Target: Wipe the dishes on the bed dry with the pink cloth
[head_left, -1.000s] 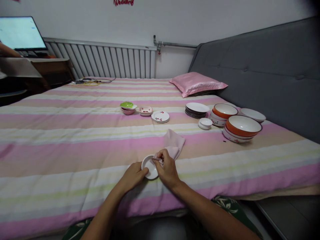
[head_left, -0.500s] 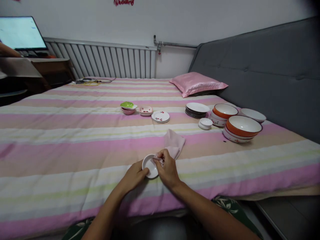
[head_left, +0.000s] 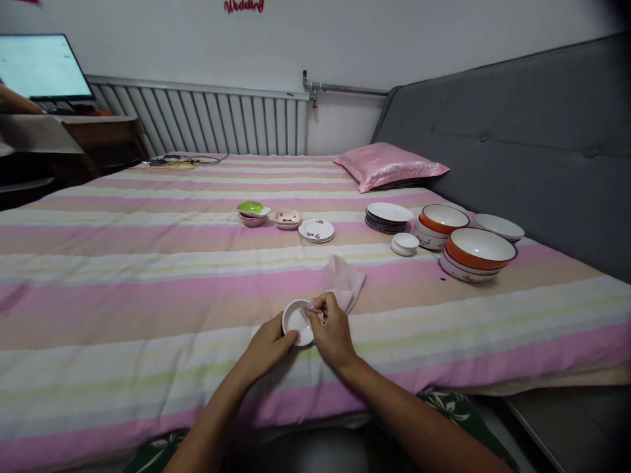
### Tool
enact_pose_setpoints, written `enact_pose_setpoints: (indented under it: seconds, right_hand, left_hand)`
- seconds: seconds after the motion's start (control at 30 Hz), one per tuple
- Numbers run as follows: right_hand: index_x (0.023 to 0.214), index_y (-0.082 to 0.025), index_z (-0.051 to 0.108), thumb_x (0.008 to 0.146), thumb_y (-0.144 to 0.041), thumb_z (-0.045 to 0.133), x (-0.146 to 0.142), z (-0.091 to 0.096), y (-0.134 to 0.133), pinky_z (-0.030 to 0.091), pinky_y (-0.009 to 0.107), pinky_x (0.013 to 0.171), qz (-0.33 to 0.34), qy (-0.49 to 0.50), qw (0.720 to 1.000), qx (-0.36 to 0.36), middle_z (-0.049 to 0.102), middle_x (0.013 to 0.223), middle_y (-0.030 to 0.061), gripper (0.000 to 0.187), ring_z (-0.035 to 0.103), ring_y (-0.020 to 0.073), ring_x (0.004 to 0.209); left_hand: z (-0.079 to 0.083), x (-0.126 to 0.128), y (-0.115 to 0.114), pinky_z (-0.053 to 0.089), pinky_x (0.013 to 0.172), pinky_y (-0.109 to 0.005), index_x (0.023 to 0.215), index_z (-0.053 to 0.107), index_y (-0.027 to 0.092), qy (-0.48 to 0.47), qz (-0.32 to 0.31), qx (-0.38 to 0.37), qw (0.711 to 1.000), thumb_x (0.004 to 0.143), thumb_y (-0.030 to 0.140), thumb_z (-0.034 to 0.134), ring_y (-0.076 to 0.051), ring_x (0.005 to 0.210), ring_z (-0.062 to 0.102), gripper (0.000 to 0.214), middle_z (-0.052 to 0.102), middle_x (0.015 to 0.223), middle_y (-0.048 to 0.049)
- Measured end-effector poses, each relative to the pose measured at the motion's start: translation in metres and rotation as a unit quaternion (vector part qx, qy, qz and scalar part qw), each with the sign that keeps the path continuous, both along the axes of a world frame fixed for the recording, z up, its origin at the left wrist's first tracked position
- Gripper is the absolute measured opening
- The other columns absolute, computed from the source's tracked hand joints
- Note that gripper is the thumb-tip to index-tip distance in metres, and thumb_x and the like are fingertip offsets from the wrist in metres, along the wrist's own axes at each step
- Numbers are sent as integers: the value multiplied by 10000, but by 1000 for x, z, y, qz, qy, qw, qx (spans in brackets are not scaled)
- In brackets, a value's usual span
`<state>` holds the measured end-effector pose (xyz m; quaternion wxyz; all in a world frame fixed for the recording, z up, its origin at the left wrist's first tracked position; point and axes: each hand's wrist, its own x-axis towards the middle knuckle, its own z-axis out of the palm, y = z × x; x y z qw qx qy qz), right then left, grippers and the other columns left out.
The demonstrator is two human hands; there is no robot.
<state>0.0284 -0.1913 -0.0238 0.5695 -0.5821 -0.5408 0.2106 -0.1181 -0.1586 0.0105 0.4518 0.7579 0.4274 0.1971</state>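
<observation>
So the left hand's gripping the small white dish, thumb inside, by the bed's near edge. Right hand's pinching a pinkish cloth against the dish's right side. Farther right: stacked little dishes, then bowls.

white round dish; hollow side up; pink cloth; bunched end against dish

One left hand, one right hand, one held dish and one cloth are counted. On one bed, two orange bowls, one green dish, one flowered plate stack, one dark-edged plate stack and one pillow are seen. One monitor is shown.
</observation>
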Motion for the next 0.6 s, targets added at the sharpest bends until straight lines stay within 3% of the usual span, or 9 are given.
enact_pose_setpoints:
  seconds: [0.13, 0.4, 0.6]
  right_hand:
    - [830, -222, 411, 788, -174, 485, 0, -1, -1, 447, 303, 728, 7, 5, 1000, 0, 555, 832, 13, 98, 574, 174, 780]
    - [828, -226, 421, 788, -176, 492, -1, 0, -2, 446, 299, 714, 32, -8, 999, 4, 553, 805, 1, 96, 572, 171, 762]
    - [823, -225, 424, 779, -164, 490, -1, 0, -2, 444, 298, 714, 30, -7, 999, 9, 555, 798, 1, 100, 571, 171, 760]
  left_hand:
    - [0, -1, 0, 409, 748, -299, 833, 569, 155, -4, -7, 14, 1000, 709, 227, 413, -221, 794, 545, 211, 616, 770, -42]
    - [2, -4, 3, 401, 682, -263, 784, 540, 164, 5, -48, -3, 999, 701, 209, 378, -190, 743, 511, 188, 605, 784, -31]
    - [4, -2, 1, 401, 678, -267, 798, 546, 157, 3, -41, 2, 999, 691, 198, 390, -182, 733, 510, 193, 601, 790, -29]
